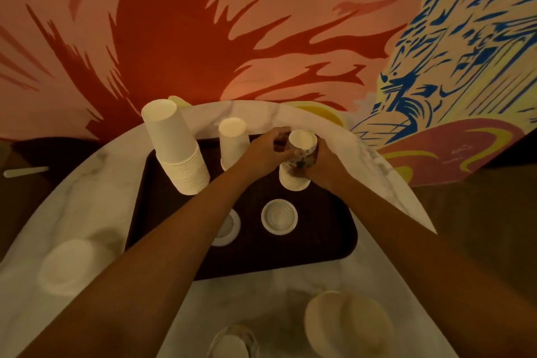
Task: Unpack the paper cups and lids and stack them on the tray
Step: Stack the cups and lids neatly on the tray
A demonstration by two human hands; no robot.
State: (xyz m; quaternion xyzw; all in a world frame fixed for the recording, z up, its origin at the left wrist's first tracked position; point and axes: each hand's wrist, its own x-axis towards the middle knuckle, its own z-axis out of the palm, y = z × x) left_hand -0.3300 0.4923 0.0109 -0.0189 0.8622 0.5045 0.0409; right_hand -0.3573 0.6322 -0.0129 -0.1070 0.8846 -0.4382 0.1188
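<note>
A dark tray (325,238) lies on the marble table. On its far right stands a short stack of printed paper cups (300,151), upside down. My left hand (263,154) and my right hand (325,166) both grip this stack from either side. A tall stack of white cups (174,148) stands at the tray's far left, and a smaller white cup stack (234,141) stands behind my left hand. A white lid stack (279,216) sits mid-tray, and another lid stack (229,227) is half hidden under my left forearm.
The round marble table (87,200) holds more lids at the near left (65,266), a pile at the near right (347,322), and a wrapped stack at the near edge (232,341). A painted wall rises just behind the table.
</note>
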